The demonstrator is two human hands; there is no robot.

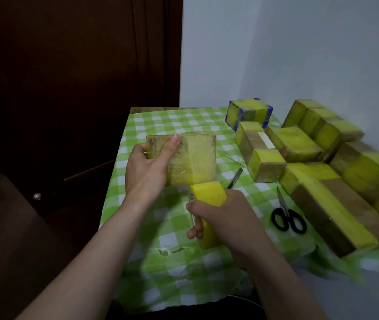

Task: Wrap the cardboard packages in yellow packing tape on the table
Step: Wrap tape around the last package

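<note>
A cardboard package (195, 155) covered in yellow tape is held above the table's middle. My left hand (148, 167) grips its left end, thumb lying across the top face. A roll of yellow packing tape (209, 211) sits just below the package's near edge, with a strip running from the roll up onto the package. My right hand (221, 218) grips the roll, fingers curled through its core.
The table wears a green-and-white checked cloth (160, 257). Several taped packages (327, 153) are stacked along the right by the wall, one with blue edges (248, 113) at the back. Black-handled scissors (286, 215) lie right of my right hand. A dark door stands left.
</note>
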